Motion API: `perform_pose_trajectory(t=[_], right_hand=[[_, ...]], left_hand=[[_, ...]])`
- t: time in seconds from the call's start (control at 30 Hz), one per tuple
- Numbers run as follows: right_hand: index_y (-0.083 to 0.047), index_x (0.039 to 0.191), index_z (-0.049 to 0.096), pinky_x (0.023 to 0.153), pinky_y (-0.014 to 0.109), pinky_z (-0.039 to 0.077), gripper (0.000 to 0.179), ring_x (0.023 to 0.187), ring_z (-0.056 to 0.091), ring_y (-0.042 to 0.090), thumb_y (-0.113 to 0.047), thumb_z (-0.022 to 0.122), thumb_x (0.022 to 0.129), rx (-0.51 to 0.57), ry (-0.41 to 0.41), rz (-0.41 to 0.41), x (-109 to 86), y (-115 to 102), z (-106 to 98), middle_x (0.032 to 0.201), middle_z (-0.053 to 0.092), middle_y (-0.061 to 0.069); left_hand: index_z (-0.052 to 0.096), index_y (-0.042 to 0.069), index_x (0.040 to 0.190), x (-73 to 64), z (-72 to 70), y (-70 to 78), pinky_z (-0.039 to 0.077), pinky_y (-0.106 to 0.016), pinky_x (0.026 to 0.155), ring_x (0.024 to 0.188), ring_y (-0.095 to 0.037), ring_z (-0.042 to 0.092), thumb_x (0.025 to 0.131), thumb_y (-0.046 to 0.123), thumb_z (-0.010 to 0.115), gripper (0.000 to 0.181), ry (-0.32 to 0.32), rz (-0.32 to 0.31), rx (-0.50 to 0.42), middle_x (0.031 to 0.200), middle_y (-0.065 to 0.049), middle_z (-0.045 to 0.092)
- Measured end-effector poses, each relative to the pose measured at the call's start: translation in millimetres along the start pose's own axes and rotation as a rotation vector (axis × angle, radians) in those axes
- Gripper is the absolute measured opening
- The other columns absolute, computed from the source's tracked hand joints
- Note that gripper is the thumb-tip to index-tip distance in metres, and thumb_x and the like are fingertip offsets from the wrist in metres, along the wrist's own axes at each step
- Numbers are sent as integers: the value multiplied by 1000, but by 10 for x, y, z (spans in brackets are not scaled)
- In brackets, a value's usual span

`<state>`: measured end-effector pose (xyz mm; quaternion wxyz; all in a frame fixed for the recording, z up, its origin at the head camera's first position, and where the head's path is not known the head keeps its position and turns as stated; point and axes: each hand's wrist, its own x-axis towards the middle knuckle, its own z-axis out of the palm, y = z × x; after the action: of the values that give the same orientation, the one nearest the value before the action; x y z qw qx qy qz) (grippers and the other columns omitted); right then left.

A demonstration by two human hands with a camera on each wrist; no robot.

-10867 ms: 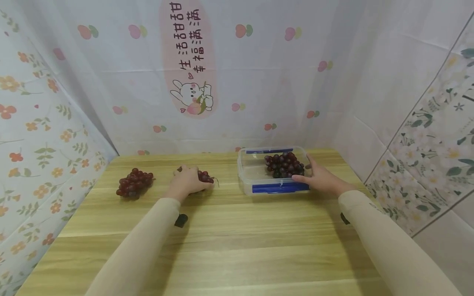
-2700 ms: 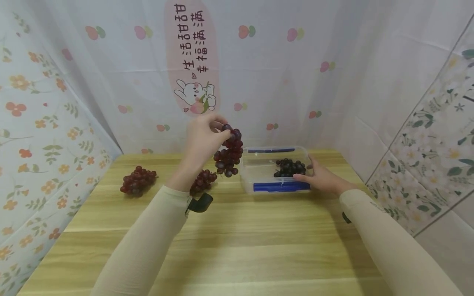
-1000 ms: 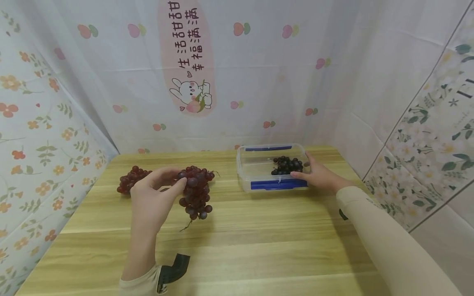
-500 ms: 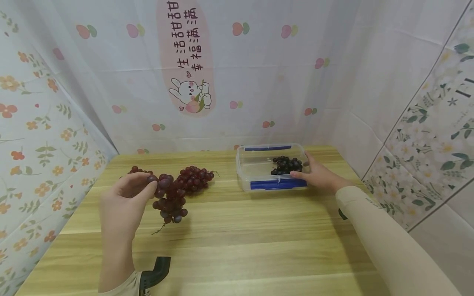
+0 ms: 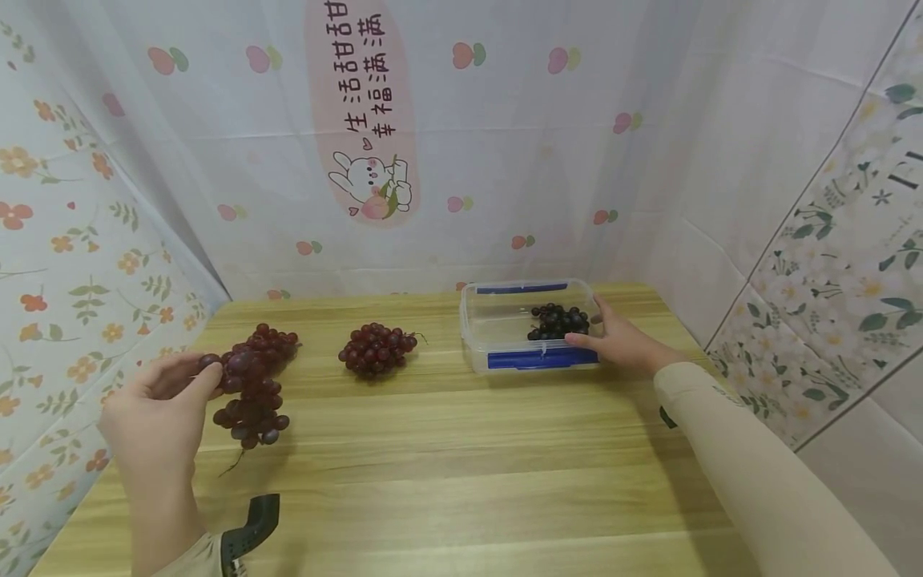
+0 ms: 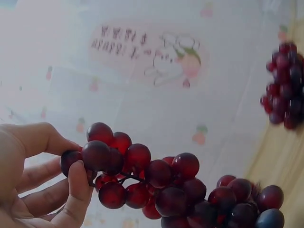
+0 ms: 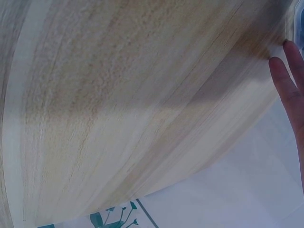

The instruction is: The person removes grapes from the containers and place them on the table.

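In the head view my left hand pinches the top of a bunch of dark red grapes between thumb and fingers; the bunch hangs at the left of the table. Behind it, partly hidden by it, another red bunch lies on the wood. A further red bunch rests mid-left. My right hand holds the right end of a clear plastic container with blue clips, thumb over its near rim. Inside, at the right, lies a bunch of black grapes.
The wooden table backs onto a white printed curtain. Floral sheets hang along the left and right sides. A black wrist mount sits on the left sleeve.
A red bunch has left the container in my left hand and travelled left, past the middle bunch, to beside the far-left one. My right hand has stayed at the container.
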<state>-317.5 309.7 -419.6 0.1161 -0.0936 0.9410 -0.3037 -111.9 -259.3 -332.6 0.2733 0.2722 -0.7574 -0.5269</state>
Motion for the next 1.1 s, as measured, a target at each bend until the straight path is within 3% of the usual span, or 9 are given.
perform_pose_trajectory(t=[0.17, 0.33, 0.5, 0.67, 0.8, 0.9, 0.93, 1.0, 1.1], right_hand=[[-7, 168, -19, 123, 75, 28, 128, 152, 32, 60, -74, 62, 95, 1, -4, -1, 3, -10, -1, 168, 28, 36], [-6, 168, -19, 123, 74, 28, 128, 152, 31, 61, -75, 62, 95, 0, -7, -3, 5, 5, -7, 168, 27, 36], [-6, 168, -20, 122, 75, 29, 128, 151, 33, 61, -75, 61, 96, -12, -5, -11, 7, 17, -7, 167, 28, 37], [-7, 168, -20, 122, 75, 30, 126, 151, 34, 61, -74, 60, 97, -20, -2, -8, -3, 20, 1, 167, 28, 38], [-6, 168, -20, 122, 75, 29, 126, 150, 35, 61, -73, 60, 97, -13, -1, 2, -27, 7, -3, 167, 27, 37], [-9, 168, -20, 122, 75, 30, 127, 150, 36, 60, -75, 61, 96, -2, -3, 3, -26, 9, -1, 168, 28, 36], [-9, 168, -20, 122, 75, 30, 128, 150, 36, 60, -76, 61, 95, -1, -3, -1, -24, 12, 1, 168, 28, 35], [-9, 168, -20, 121, 75, 31, 128, 150, 36, 60, -77, 60, 95, 2, -4, -8, -16, 17, 6, 168, 28, 35], [-10, 169, -20, 122, 75, 30, 128, 151, 36, 60, -78, 60, 94, 5, 0, -8, -9, 25, 10, 168, 28, 35]], left_hand=[[81, 22, 100, 154, -125, -85, 51, -4, 63, 55, 7, 69, 91, 10, 82, 16, 52, -74, -167, 69, 30, 71], [82, 19, 92, 261, -173, -164, 55, -9, 58, 53, 1, 71, 89, 1, 80, 19, 69, -107, -304, 69, 21, 75], [78, 24, 104, 299, -212, -329, 50, -5, 59, 54, 9, 67, 95, 13, 77, 14, 14, -142, -85, 65, 34, 66], [70, 11, 130, 353, -232, -465, 48, -8, 57, 55, 12, 65, 100, 27, 72, 34, -85, -130, 162, 65, 40, 58], [65, 3, 140, 432, -247, -540, 46, -13, 61, 58, 9, 65, 101, 30, 68, 48, -163, -83, 363, 90, 1, 83], [59, 0, 147, 465, -261, -614, 57, -35, 89, 82, -22, 78, 102, 30, 65, 55, -220, -35, 506, 127, -26, 73], [57, -1, 149, 470, -265, -642, 56, -46, 95, 94, -34, 78, 102, 30, 63, 56, -240, -22, 539, 131, -29, 70], [53, -3, 150, 474, -272, -684, 40, -70, 111, 117, -54, 67, 103, 30, 62, 58, -280, 1, 583, 133, -33, 66], [53, -4, 148, 481, -280, -718, 32, -79, 110, 124, -58, 61, 103, 29, 61, 57, -306, 10, 614, 134, -35, 66]])
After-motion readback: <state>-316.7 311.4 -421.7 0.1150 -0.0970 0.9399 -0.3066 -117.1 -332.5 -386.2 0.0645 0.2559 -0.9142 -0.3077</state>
